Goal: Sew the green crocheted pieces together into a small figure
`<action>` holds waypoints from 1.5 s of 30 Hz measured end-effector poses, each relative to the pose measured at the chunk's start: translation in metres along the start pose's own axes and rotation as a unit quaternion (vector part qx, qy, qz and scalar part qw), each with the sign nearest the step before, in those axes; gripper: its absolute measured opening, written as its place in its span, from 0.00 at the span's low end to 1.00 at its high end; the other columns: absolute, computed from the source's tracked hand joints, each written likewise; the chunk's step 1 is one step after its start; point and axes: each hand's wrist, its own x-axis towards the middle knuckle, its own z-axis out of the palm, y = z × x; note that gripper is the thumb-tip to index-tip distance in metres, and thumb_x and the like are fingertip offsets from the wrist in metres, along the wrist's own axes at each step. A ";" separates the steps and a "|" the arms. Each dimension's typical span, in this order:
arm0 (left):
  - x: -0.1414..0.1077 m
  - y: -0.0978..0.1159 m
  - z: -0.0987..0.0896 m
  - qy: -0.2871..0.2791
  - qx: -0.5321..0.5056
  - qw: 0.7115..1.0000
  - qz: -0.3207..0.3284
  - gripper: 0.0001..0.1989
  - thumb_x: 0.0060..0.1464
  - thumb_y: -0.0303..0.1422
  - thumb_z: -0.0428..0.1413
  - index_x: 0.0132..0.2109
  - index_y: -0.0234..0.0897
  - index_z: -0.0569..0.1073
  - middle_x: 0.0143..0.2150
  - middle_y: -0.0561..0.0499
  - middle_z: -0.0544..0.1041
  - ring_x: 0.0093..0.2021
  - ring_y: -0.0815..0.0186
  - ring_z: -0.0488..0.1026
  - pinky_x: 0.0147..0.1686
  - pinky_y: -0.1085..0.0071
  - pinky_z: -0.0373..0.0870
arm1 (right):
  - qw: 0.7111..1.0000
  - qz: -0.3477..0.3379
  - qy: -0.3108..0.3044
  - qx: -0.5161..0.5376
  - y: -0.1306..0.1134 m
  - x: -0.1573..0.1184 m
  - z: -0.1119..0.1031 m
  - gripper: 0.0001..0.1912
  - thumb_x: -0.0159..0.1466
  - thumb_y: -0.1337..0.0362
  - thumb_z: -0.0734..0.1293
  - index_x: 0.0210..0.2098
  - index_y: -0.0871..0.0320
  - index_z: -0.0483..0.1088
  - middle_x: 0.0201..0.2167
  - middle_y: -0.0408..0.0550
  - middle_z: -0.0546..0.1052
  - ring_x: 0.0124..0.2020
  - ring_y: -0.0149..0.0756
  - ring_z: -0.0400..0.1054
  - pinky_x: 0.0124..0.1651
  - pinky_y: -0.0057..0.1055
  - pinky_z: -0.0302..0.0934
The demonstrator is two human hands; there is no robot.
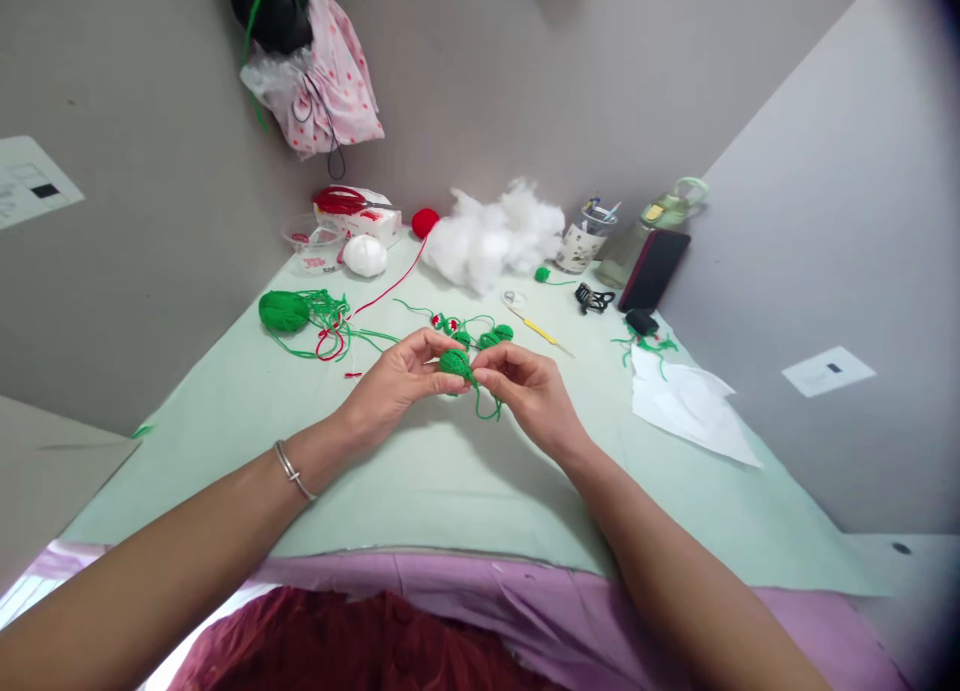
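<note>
Between my two hands is a small green crocheted piece [454,362], with a loose tail of green yarn [489,409] hanging below it. My left hand [401,381] grips the piece from the left between thumb and fingers. From the other side, my right hand [525,386] pinches the piece's right end, where the yarn comes off. Just beyond my fingers lie more green crocheted pieces [496,336] and small red-and-white bits [444,323]. A yellow-handled crochet hook [540,331] rests on the table to the right of them.
Green yarn [285,312] lies tangled with red strands at left. Behind are a white yarn ball [365,256], a red ball [425,223], white stuffing [491,239], red scissors [341,201] on a box and a pen cup [585,243]. A phone [654,271] leans against a bottle; white paper [686,401] lies right.
</note>
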 end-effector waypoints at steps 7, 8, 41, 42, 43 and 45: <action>-0.001 -0.002 0.000 0.007 0.020 1.000 0.013 0.17 0.48 0.31 0.69 0.44 0.39 0.74 0.41 0.55 0.75 0.37 0.68 0.77 0.46 0.64 0.72 | 0.999 -0.015 0.020 -0.029 0.001 0.001 -0.001 0.11 0.60 0.57 0.73 0.30 0.58 0.75 0.27 0.43 0.72 0.26 0.29 0.58 0.30 0.30 0.53; -0.001 -0.001 -0.001 0.008 0.021 1.000 0.012 0.17 0.48 0.31 0.69 0.45 0.38 0.74 0.40 0.54 0.75 0.37 0.68 0.77 0.47 0.64 0.72 | 0.999 -0.024 0.019 -0.039 0.000 0.001 -0.002 0.10 0.61 0.57 0.73 0.31 0.58 0.76 0.28 0.44 0.73 0.27 0.30 0.59 0.30 0.31 0.53; 0.000 -0.002 -0.002 0.008 0.048 0.999 -0.004 0.16 0.48 0.34 0.68 0.44 0.37 0.76 0.38 0.54 0.76 0.34 0.69 0.76 0.43 0.66 0.72 | 0.994 0.005 -0.050 -0.096 -0.003 -0.001 -0.008 0.07 0.64 0.62 0.68 0.35 0.59 0.76 0.29 0.45 0.74 0.28 0.31 0.61 0.30 0.30 0.55; 0.000 -0.002 -0.002 0.008 0.045 0.999 -0.005 0.16 0.48 0.34 0.68 0.44 0.37 0.76 0.38 0.54 0.76 0.34 0.69 0.76 0.43 0.66 0.72 | 0.993 -0.004 -0.052 -0.105 -0.004 -0.001 -0.009 0.07 0.64 0.62 0.68 0.36 0.58 0.77 0.31 0.46 0.75 0.29 0.31 0.62 0.31 0.30 0.55; 0.000 -0.001 -0.002 0.008 0.042 0.999 -0.005 0.16 0.48 0.34 0.68 0.44 0.37 0.76 0.38 0.54 0.76 0.34 0.69 0.76 0.44 0.65 0.72 | 0.992 -0.012 -0.053 -0.113 -0.005 0.000 -0.011 0.07 0.64 0.62 0.68 0.37 0.58 0.78 0.33 0.46 0.75 0.30 0.32 0.63 0.32 0.30 0.56; 0.000 0.000 -0.002 0.009 0.037 0.999 -0.008 0.16 0.48 0.34 0.68 0.44 0.37 0.76 0.38 0.54 0.76 0.34 0.68 0.76 0.44 0.65 0.72 | 0.990 -0.021 -0.057 -0.125 -0.004 0.000 -0.015 0.08 0.64 0.62 0.68 0.39 0.58 0.79 0.34 0.47 0.75 0.31 0.31 0.63 0.32 0.30 0.55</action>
